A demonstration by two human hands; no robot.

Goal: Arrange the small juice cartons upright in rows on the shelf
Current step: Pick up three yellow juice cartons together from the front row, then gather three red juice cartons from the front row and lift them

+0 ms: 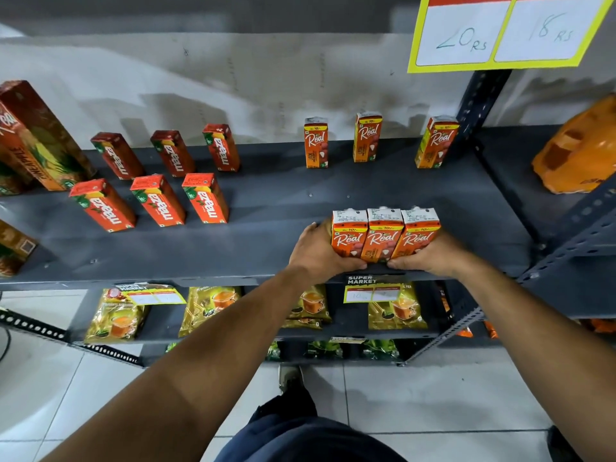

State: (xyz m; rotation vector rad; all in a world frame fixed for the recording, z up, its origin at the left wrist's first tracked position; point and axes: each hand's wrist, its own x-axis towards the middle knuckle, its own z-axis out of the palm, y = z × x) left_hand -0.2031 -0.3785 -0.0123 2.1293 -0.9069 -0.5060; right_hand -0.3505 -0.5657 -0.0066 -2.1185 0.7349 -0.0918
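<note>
Nearest, on the lower shelves, lie glossy gold tea packets behind a black tag reading "SUPER MARKET". Above, at the front edge of the flat grey metal shelf, three orange "Real" cartons stand upright, side by side and touching, each marked "10/-". The left hand and right hand press in on this trio from either side, thumbs curled across the lower fronts. Farther left stand six red "maaza" cartons, three in front and three behind, spaced apart. A tall "PINEAPPLE" carton leans at far left. Along the back stand three more "Real" cartons, well apart. Overhead, a yellow-bordered price sign reads "20 RS" and "18 RS".
</note>
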